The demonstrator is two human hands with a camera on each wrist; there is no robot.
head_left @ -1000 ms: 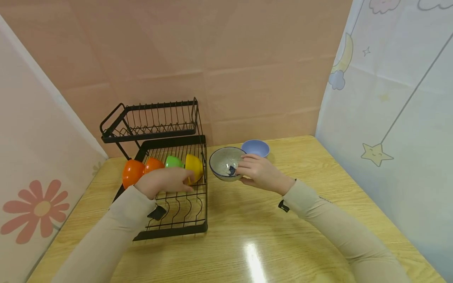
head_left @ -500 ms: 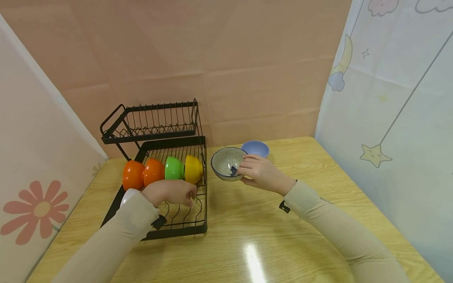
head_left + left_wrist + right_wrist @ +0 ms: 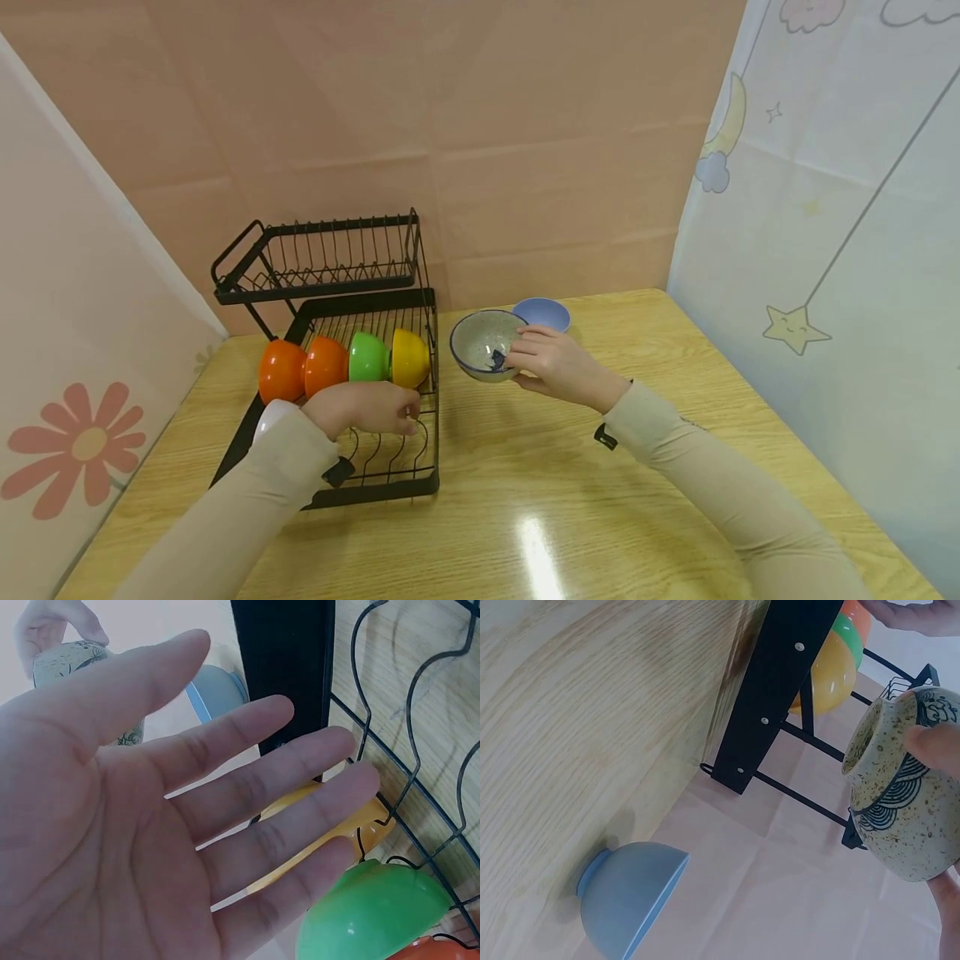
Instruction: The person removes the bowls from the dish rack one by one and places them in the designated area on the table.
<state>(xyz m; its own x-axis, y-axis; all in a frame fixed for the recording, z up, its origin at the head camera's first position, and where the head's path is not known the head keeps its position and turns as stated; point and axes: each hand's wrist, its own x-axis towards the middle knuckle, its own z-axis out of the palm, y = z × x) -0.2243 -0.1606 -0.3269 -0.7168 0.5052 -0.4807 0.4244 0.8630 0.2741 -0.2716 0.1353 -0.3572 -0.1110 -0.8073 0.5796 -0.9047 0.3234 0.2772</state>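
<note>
My right hand grips the rim and side of a speckled grey bowl with dark blue patterns, held above the table just right of the rack. In the right wrist view the thumb lies on the outside of the speckled bowl, whose foot shows. Over the lower tier of the black dish rack, my left hand hovers with nothing in it; the left wrist view shows its fingers extended and palm bare. Just beyond it a yellow bowl and a green bowl stand on edge in the rack.
Two orange bowls continue the row at the left. A white bowl is partly hidden by my left sleeve. Behind my right hand a blue bowl stands on the wooden table. The rack's upper tier overhangs the back.
My left hand has come back from the yellow bowl toward the front of the rack, uncovering the green and yellow bowls. The speckled bowl has shifted slightly right in my right hand.
</note>
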